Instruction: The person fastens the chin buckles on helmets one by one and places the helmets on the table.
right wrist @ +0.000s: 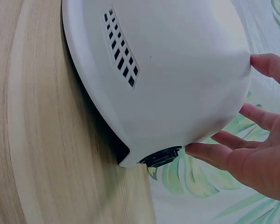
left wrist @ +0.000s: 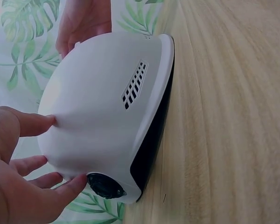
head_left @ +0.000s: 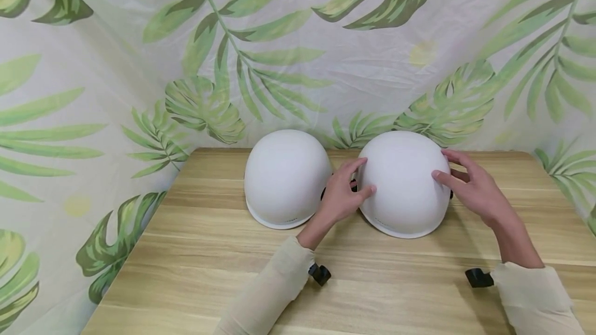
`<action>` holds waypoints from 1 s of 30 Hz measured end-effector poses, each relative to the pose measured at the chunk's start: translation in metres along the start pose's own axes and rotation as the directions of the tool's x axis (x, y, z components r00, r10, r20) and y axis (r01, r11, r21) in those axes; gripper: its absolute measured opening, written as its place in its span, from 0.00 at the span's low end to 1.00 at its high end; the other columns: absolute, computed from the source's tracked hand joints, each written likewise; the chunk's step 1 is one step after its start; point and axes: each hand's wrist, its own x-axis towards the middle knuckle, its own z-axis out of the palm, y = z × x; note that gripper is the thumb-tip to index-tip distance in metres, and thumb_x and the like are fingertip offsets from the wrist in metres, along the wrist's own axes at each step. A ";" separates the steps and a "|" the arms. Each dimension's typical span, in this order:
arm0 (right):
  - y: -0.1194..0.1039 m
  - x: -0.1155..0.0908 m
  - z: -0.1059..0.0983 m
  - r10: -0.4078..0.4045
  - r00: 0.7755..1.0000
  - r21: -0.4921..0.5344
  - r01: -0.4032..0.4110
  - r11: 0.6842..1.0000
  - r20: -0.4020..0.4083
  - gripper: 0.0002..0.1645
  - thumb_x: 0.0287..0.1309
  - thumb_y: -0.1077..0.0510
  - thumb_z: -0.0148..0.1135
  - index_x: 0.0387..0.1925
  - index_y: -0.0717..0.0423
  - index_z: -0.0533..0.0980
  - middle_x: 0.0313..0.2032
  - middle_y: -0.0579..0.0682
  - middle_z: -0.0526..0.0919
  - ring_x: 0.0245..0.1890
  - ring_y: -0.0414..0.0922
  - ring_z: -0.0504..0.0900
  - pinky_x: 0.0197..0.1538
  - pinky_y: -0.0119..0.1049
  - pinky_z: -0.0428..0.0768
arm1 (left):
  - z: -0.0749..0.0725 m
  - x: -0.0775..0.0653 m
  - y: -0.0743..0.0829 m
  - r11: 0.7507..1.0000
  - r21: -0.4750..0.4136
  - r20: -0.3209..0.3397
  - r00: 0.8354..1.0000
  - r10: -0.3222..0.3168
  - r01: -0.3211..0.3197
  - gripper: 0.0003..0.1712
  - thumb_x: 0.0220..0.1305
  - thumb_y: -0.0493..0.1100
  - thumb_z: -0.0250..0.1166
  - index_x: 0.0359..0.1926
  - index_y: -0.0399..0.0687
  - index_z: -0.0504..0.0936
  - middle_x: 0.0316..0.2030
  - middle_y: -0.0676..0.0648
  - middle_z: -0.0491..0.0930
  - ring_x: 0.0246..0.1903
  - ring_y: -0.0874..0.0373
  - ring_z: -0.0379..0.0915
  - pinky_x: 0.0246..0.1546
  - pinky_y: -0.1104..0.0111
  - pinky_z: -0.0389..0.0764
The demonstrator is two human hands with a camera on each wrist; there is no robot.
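Two white helmets stand dome-up on the table, side by side. My left hand (head_left: 343, 191) holds the left side of the right-hand helmet (head_left: 404, 182) with thumb and fingertips. On its other side my right hand (head_left: 479, 187) grips the shell the same way. The left wrist view shows the left fingers beside a round black side fitting (left wrist: 105, 185) and a slotted vent (left wrist: 134, 85). In the right wrist view, the right fingertips touch the shell near another black fitting (right wrist: 161, 157). The second helmet (head_left: 287, 177) sits left of my left hand, untouched.
The wooden table (head_left: 195, 268) has its back edge just behind the helmets. A leaf-print cloth (head_left: 125, 66) hangs behind it. Black wrist-worn devices (head_left: 319, 274) stick out from both sleeves, low over the table.
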 end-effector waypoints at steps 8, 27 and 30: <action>-0.003 -0.002 -0.004 0.017 1.000 -0.049 -0.016 0.999 0.022 0.48 0.77 0.38 0.58 0.85 0.50 0.50 0.82 0.67 0.54 0.76 0.77 0.62 0.65 0.75 0.74 | -0.006 0.002 0.001 0.994 0.102 0.033 0.999 0.036 -0.039 0.38 0.70 0.45 0.72 0.76 0.44 0.71 0.76 0.40 0.71 0.74 0.45 0.70 0.66 0.55 0.82; 0.014 -0.060 -0.029 -0.150 0.985 -0.511 0.088 0.855 -0.080 0.50 0.74 0.40 0.63 0.79 0.69 0.57 0.79 0.81 0.47 0.78 0.83 0.40 0.72 0.85 0.40 | -0.097 -0.038 0.009 0.845 0.495 -0.067 0.960 0.272 -0.205 0.43 0.66 0.53 0.76 0.75 0.41 0.71 0.77 0.37 0.66 0.80 0.36 0.58 0.78 0.43 0.66; 0.021 -0.068 -0.031 -0.158 0.983 -0.562 0.078 0.823 -0.095 0.51 0.75 0.38 0.61 0.79 0.70 0.56 0.78 0.82 0.46 0.79 0.83 0.37 0.75 0.81 0.32 | -0.118 -0.049 0.005 0.806 0.561 -0.088 0.956 0.281 -0.186 0.44 0.66 0.55 0.75 0.76 0.41 0.71 0.78 0.36 0.66 0.80 0.32 0.56 0.78 0.41 0.65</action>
